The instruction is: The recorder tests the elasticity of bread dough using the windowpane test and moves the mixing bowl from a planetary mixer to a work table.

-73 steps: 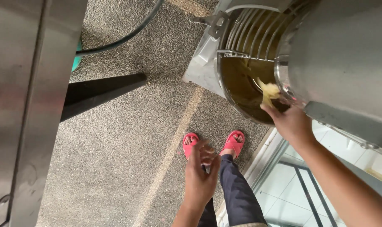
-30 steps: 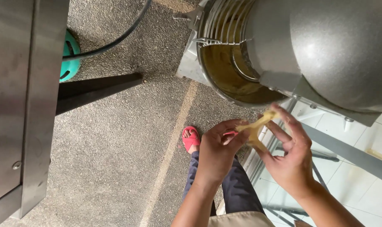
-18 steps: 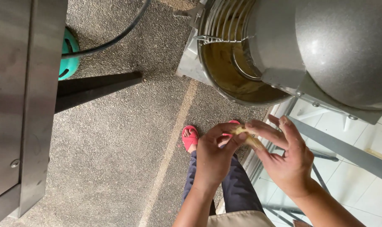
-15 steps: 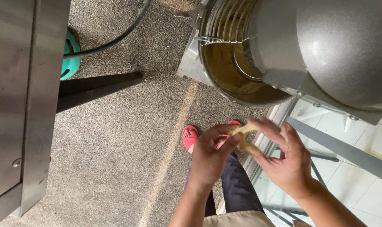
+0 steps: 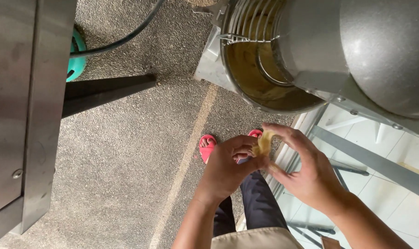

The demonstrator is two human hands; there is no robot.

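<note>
— Both hands up in front, over the speckled floor (image 5: 126, 152). Left hand (image 5: 228, 168) curled, thumb and fingertips pinched on a small piece of pale yellow dough (image 5: 264, 144). Right hand (image 5: 306, 173) opposite, fingers arched over, also pinching that dough from the other side.

— Touching each other?

— Fingertips met at the dough, palms apart. Dough held between the two hands, thin and stretched, just below the rim of the metal mixing bowl (image 5: 265, 99).

— And the bowl?

— Sat under the grey mixer head (image 5: 371, 50), with a wire guard (image 5: 246, 20) at its upper edge. Yellowish batter or dough smeared on the inner wall; how much inside, hard to tell.

— Below the hands?

— Two pink sandals (image 5: 207, 146) on the floor, one mostly hidden behind the fingers. Dark trouser leg (image 5: 260, 203) and a beige apron edge (image 5: 260, 239) at the bottom.

— Left side?

— Steel table edge (image 5: 38, 106) with a black leg (image 5: 108, 90) angled across the floor. Teal round object (image 5: 75, 57) partly hidden behind the table, black hose (image 5: 126, 34) curving past it. Pale line (image 5: 186, 161) running down the floor. White tiles (image 5: 389, 152) and grey metal frame bars (image 5: 371, 161) on the right.
</note>
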